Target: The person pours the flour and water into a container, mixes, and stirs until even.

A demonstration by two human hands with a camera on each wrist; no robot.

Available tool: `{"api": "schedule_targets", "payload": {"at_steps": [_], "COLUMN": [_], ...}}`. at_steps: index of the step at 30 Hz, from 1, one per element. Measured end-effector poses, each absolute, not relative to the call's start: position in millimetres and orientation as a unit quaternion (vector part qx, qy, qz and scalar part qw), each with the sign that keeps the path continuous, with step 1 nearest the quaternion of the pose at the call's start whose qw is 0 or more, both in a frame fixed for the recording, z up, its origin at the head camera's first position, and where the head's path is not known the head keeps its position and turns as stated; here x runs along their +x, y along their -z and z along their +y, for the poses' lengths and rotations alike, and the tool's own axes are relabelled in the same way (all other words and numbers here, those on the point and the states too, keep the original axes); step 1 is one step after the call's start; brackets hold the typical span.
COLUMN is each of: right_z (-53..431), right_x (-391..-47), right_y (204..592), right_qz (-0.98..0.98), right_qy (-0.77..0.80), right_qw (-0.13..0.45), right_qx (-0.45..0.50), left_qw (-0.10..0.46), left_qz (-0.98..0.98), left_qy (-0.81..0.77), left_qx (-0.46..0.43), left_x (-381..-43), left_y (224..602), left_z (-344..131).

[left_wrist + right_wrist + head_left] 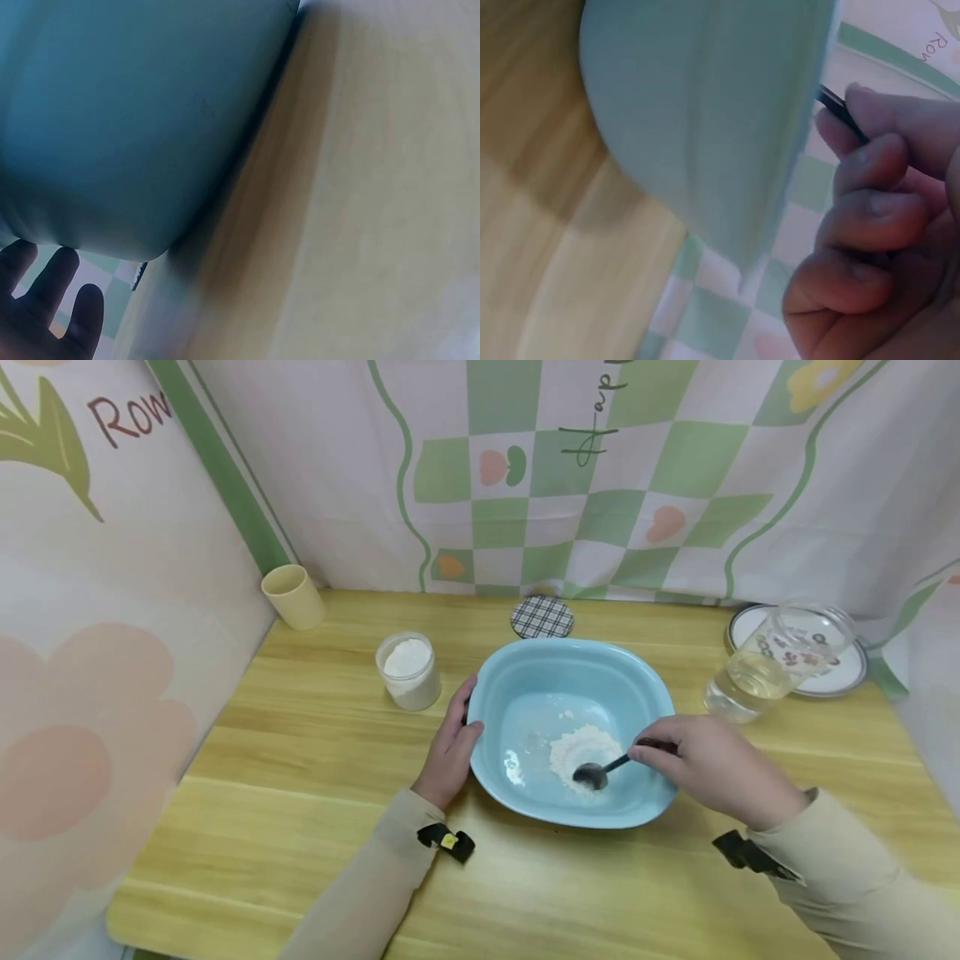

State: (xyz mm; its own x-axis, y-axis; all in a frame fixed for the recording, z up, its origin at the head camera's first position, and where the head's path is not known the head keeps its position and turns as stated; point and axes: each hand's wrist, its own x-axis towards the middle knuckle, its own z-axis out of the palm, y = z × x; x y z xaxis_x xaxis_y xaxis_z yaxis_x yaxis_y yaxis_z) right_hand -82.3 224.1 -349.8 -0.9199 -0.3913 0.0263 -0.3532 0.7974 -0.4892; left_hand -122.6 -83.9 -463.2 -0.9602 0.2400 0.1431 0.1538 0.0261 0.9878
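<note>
A light blue plastic basin (pixel 570 664) stands on the table with a small heap of white powder (pixel 581 747) on its bottom. At the basin's left side, my left hand (pixel 448 747) holds the rim, thumb at the edge and fingers along the outer wall. In the left wrist view the fingertips (pixel 64 259) touch that wall. My right hand (pixel 712 764) reaches over the right rim and pinches the dark handle of a spoon (pixel 592 776). The spoon's bowl is down at the powder. The right wrist view shows curled fingers (pixel 874 221) outside the basin (pixel 697 112).
A clear jar of white powder (pixel 409 672) stands left of the basin, and a yellow cup (pixel 294 597) at the back left corner. Behind the basin lies a checked coaster (pixel 542 617). A glass jug of clear liquid (pixel 753 681) stands right, before a patterned plate (pixel 847 668).
</note>
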Motion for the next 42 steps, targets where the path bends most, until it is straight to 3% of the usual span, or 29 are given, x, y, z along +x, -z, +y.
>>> {"api": "schedule_targets", "payload": {"at_steps": [7, 16, 23, 31, 38, 42], "right_z": [219.7, 225.7, 227.4, 210.5, 196.1, 208.9], "right_x": [-89.8, -87.0, -87.3, -85.1, -100.1, -100.7], "right_y": [357.1, 351.4, 355.1, 350.3, 358.8, 355.0], "right_qz": [0.956, 0.953, 0.959, 0.940, 0.954, 0.965], "right_qy": [0.235, 0.247, 0.234, 0.272, 0.217, 0.171], "right_qw": [-0.005, 0.030, -0.004, 0.067, -0.032, -0.059], "right_qx": [-0.177, -0.174, -0.161, -0.197, -0.206, -0.187], "left_qw": [0.032, 0.032, 0.037, 0.035, 0.033, 0.037], "left_qz": [0.716, 0.716, 0.714, 0.714, 0.716, 0.714], "left_qy": [-0.684, -0.686, -0.688, -0.688, -0.685, -0.688], "left_qx": [0.135, 0.125, 0.129, 0.127, 0.130, 0.129], "left_x": [-122.3, -121.1, -120.8, -120.5, -121.1, -121.3], "left_y": [463.1, 460.9, 461.3, 460.3, 462.2, 461.3], "left_z": [-83.6, -85.7, -85.5, -86.8, -85.9, -84.6]}}
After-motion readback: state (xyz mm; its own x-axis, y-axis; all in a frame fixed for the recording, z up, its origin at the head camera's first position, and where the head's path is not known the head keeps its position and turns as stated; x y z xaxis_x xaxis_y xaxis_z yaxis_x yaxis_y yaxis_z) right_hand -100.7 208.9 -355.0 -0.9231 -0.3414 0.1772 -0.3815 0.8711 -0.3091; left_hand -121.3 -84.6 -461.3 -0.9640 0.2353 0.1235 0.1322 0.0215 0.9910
